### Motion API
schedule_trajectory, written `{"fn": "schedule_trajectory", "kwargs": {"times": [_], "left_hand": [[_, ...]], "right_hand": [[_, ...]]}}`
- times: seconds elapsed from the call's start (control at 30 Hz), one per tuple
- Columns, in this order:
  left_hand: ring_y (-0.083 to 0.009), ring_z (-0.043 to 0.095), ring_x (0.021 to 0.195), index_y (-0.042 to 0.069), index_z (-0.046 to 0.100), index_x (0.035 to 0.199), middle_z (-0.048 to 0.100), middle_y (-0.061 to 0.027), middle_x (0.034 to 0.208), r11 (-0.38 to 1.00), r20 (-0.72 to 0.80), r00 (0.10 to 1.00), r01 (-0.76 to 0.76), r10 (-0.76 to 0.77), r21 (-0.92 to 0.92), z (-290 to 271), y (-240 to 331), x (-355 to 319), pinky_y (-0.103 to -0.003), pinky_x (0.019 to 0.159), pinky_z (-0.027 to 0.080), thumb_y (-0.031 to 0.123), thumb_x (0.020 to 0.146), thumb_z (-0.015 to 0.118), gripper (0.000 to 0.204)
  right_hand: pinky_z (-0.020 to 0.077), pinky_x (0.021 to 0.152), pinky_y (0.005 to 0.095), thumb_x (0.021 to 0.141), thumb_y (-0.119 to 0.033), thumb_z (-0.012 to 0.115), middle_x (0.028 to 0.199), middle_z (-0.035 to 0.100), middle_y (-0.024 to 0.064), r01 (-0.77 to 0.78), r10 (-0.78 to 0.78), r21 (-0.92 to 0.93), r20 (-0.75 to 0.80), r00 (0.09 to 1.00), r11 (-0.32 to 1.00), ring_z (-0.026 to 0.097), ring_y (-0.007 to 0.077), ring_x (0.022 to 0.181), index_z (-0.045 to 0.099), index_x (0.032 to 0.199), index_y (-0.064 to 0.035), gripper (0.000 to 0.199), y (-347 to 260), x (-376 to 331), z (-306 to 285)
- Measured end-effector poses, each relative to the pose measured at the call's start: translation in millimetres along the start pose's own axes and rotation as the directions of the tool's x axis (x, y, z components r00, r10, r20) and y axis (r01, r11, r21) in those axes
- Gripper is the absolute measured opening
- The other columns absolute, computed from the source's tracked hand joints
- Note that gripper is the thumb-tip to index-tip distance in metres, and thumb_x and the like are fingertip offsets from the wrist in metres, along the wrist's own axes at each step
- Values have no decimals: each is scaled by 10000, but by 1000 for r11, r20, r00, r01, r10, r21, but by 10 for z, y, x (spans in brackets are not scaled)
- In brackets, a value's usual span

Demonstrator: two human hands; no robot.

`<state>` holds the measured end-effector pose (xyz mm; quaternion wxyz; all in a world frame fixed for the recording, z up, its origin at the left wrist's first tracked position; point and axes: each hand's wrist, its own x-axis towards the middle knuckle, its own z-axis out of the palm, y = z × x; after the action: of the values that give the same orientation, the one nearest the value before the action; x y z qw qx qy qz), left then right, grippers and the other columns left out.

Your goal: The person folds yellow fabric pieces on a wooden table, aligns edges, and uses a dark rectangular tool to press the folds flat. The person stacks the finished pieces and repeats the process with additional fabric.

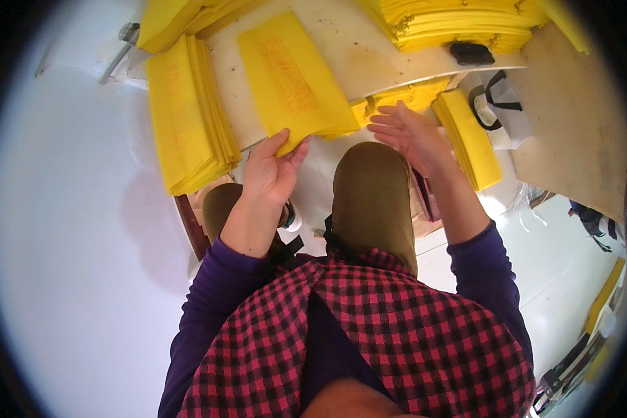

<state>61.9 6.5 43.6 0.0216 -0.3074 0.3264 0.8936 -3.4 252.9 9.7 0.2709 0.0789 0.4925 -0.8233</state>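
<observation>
A flat yellow fabric piece [285, 73] with reddish printing lies on the pale table, its near end hanging over the front edge. My left hand [275, 164] pinches its near left corner between thumb and fingers. To the right of the piece, my right hand [414, 136] is raised with its fingers stretched out, holding nothing. Left of the piece lies a thick stack of folded yellow fabric pieces [184, 115], its near end jutting past the table edge.
Tall yellow stacks [460, 21] stand at the back right, with a black object [471, 53] in front. Below the tabletop [359, 59] are more yellow bundles [467, 139] and a white bag with black handles [512, 111]. A wooden panel [578, 118] stands at right.
</observation>
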Motion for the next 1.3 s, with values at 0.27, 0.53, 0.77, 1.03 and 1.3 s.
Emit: {"fn": "schedule_trajectory", "kwargs": {"times": [0.27, 0.53, 0.77, 1.03, 1.3], "left_hand": [[-265, 614, 914, -18, 498, 1148, 593, -132, 1081, 994, 93, 994, 48, -57, 97, 116, -64, -400, -331, 774, 527, 79, 885, 539, 283], [-276, 589, 984, 8, 497, 1178, 589, -144, 1107, 952, 258, 936, 174, -239, 251, -178, -31, -664, -374, 849, 490, 180, 891, 562, 341], [-309, 496, 1168, -1, 443, 1261, 529, -149, 1250, 980, 291, 938, 200, -191, -1, -133, 125, -337, -457, 1009, 367, 289, 931, 461, 440], [-328, 567, 1064, -34, 428, 1256, 529, -199, 1228, 979, 195, 961, 183, -198, 92, -165, 50, 52, -435, 917, 470, 129, 923, 441, 370], [-275, 588, 986, -20, 419, 1256, 560, -172, 1142, 955, 372, 920, -213, 125, 208, 56, 308, -331, -393, 830, 504, 10, 876, 472, 385]], "right_hand": [[508, 864, 366, 959, -457, 388, 1202, 568, 139, -191, 138, 148, 310, 941, 970, 584, 249, 1067, 457, 1264, -10, 545, -26, 9, 556], [504, 779, 263, 903, -163, 551, 1168, 586, 43, -163, 172, -63, 212, 962, 985, 588, 132, 1014, 468, 1276, -73, 393, 12, -382, 723], [485, 728, 243, 895, -141, 549, 1162, 580, 26, -180, 191, -71, 186, 964, 981, 576, 114, 984, 447, 1287, -88, 408, 81, -664, 781], [486, 845, 318, 901, -133, 534, 1199, 554, 83, -176, 182, -45, 250, 951, 983, 561, 171, 1061, 418, 1288, -39, 415, 200, -1062, 754], [436, 960, 347, 914, -98, 491, 1286, 491, 143, -39, 40, -10, 214, 976, 999, 521, 225, 1148, 327, 1349, 23, 481, 190, -1074, 824]]}}
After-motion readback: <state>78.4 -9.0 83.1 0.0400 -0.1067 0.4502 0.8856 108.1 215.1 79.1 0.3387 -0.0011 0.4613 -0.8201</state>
